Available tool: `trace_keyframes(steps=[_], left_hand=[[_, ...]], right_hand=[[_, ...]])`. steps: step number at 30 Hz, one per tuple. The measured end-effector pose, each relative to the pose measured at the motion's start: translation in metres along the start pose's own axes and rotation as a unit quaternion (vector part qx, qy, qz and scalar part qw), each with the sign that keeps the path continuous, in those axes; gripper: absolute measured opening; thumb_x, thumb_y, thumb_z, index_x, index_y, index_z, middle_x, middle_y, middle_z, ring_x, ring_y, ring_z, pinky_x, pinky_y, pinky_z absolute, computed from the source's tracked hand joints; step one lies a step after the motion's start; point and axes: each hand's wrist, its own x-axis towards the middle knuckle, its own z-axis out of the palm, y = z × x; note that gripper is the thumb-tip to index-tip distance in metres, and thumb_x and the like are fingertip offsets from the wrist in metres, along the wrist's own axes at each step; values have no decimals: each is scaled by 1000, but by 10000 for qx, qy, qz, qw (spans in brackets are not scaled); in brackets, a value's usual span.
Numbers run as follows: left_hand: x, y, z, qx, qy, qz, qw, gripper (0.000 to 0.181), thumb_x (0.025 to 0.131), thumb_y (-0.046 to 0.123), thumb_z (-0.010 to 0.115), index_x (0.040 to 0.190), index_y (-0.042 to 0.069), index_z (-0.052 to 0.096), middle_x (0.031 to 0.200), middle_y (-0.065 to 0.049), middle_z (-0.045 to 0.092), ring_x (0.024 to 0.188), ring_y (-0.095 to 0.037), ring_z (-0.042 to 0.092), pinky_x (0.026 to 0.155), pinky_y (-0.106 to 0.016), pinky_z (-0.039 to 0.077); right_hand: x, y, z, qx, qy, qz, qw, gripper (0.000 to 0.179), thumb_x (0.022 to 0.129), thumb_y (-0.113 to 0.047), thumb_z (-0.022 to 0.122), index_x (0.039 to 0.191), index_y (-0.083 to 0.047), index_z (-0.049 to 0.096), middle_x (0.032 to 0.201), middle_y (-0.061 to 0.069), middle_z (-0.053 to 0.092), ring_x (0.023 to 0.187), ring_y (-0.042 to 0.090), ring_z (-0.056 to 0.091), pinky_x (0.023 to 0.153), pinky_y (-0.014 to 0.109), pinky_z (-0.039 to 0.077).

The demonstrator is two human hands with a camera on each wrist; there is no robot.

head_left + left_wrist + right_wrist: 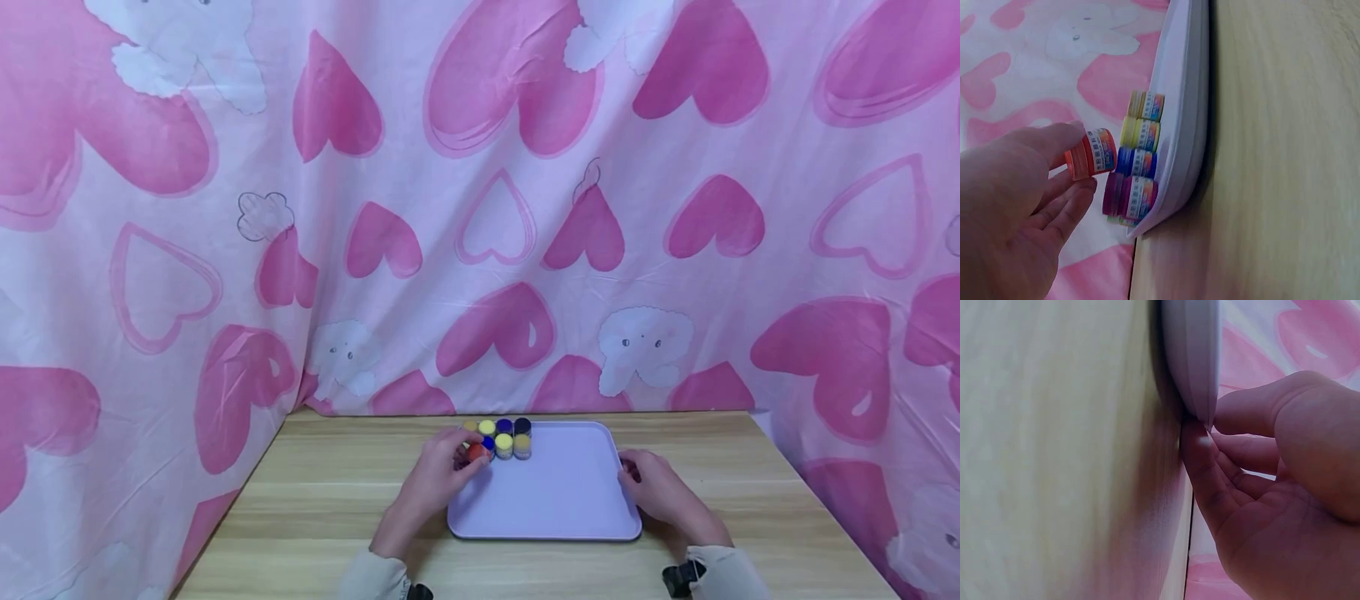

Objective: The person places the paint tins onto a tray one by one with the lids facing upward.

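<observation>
My left hand (437, 473) pinches a small orange paint jar (1100, 152) between thumb and fingers at the left side of a lilac tray (555, 496). Close beside it, a row of labelled jars stands on the tray: a purple jar (1130, 195), a blue jar (1137, 162), a yellow jar (1141, 134) and an ochre jar (1147, 105). A second row behind includes a black-lidded jar (522, 427). At the opposite side, my right hand (662, 490) grips the tray's right rim, with the thumb on the rim and a finger at its underside.
The tray lies on a wood-grain table (322, 500). A pink curtain (487, 333) with hearts and white cartoon animals hangs along the back and both sides. Dark bands (681, 577) circle both wrists, below pale sleeves (726, 573).
</observation>
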Motion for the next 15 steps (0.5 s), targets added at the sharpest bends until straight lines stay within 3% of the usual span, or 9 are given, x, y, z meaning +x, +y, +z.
trace_keyframes(steps=[9,15], left_hand=[[5,1,14,420,-31,32,9991,27,92,19,88,116,9,80,104,-2,72,90,-13,65,76,-22,60],[6,3,17,616,-106,11,9980,16,90,17,89,103,13,81,95,2,69,85,-10,60,72,-19,57]], right_hand=[[0,3,1,59,9,7,10000,45,106,-10,65,147,8,59,115,9,73,94,18,62,87,40,65],[1,2,1,67,22,-33,10000,45,106,-8,65,147,9,59,112,9,73,93,18,61,86,39,64]])
